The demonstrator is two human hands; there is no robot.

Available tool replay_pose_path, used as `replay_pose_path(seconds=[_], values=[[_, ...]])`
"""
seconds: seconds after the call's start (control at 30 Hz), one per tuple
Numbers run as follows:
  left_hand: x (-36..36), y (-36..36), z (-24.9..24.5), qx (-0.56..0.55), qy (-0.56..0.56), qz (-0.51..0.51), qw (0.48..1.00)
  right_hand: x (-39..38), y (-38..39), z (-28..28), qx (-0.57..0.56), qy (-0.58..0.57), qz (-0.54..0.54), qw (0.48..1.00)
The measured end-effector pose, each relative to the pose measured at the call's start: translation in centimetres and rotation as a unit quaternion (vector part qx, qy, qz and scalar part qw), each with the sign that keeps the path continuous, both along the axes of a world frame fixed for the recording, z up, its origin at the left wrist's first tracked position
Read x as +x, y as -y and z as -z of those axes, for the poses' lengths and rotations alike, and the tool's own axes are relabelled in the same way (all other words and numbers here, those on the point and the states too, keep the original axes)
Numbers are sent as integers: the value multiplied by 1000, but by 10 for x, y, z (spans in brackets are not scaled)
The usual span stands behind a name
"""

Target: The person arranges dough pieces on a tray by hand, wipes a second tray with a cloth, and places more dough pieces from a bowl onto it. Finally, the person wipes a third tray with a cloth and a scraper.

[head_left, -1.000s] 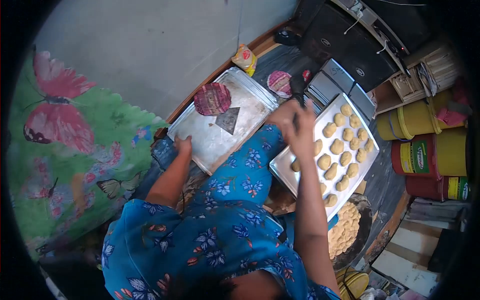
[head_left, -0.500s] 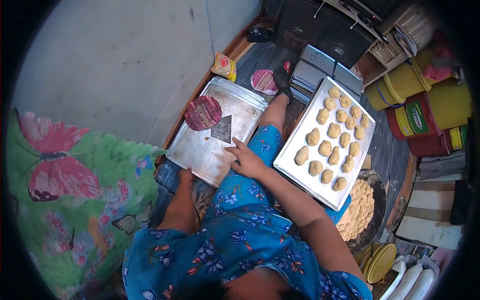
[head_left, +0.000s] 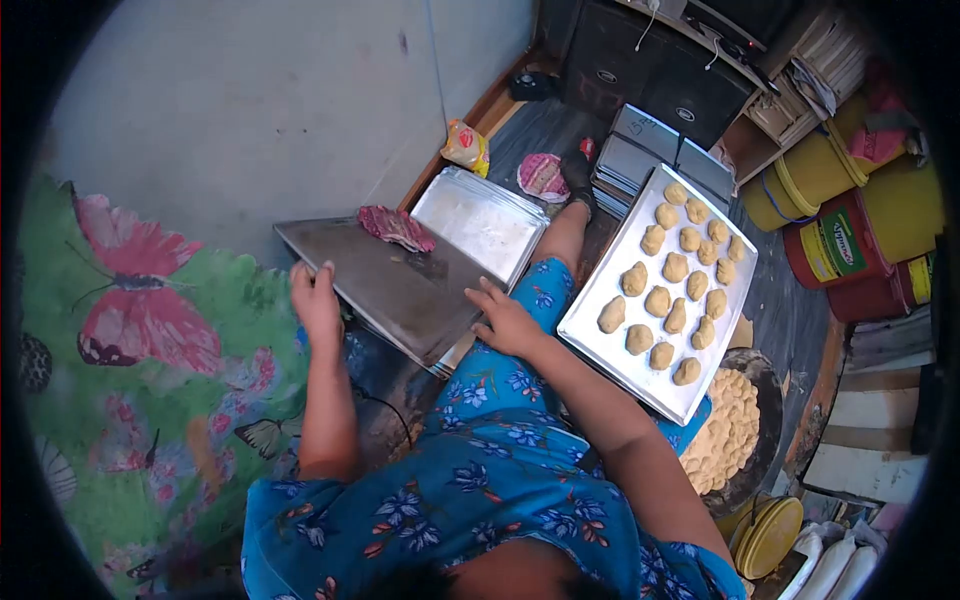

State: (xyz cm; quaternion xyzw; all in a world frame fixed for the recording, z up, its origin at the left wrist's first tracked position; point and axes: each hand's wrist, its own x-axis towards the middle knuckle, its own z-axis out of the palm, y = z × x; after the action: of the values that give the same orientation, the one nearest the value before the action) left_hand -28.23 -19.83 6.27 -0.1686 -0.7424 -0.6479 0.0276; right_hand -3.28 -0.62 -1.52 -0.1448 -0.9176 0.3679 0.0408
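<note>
My left hand grips the left edge of a dark grey baking tray, which is tilted over a stack of shiny baking trays. A folded red and pink cloth rests on the tilted tray near its far edge. My right hand lies over my leg, fingers apart, its fingertips right at the tray's right edge. To the right, a large silver tray carries rows of dough balls.
Far right of the big tray, a dark round basin holds flattened dough pieces. Yellow and red buckets line the right side. Another pink cloth lies by my foot, with a yellow packet against the wall.
My left hand has risen from the near corner of the tray, lifting and tilting its left side. The cloth on it has folded over. My right hand has hardly moved.
</note>
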Motion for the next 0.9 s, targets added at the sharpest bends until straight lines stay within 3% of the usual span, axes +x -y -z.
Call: replay_pose_path(seconds=[0.03,0.13,0.27,0.33,0.37,0.47,0.57,0.63,0.73,0.8,0.87,0.9], values=[[4,-13,-17,-3,-82,-11,997,0,-1,-3,-5,-4,1,1000],[20,-57,-50,-7,-126,-51,991,0,3,-53,-116,-99,-46,987],[29,-97,-57,-85,-225,-82,967,2,-18,-130,-252,-211,-110,938],[39,-110,-71,-120,-237,-85,960,-1,-27,-170,-326,-202,-97,918],[43,-117,-74,-135,-244,-79,957,-7,-32,-179,-312,-165,-53,934],[61,-132,-84,-176,-276,-46,944,-19,-42,-208,-190,-62,-56,978],[69,-137,-82,-108,-335,26,936,-21,-42,-222,-62,39,-36,997],[59,-136,-78,-38,-340,61,938,-12,-53,-198,-102,-49,22,993],[6,-136,-39,75,-187,-11,979,19,-65,-199,-119,-79,117,983],[-45,-135,20,-32,-136,-28,990,42,-67,-189,-151,-180,176,956],[-84,-141,91,-242,-80,78,964,60,-64,-192,-182,-179,236,938],[-94,-147,136,-275,-56,128,951,67,-61,-187,-228,-191,274,914]])
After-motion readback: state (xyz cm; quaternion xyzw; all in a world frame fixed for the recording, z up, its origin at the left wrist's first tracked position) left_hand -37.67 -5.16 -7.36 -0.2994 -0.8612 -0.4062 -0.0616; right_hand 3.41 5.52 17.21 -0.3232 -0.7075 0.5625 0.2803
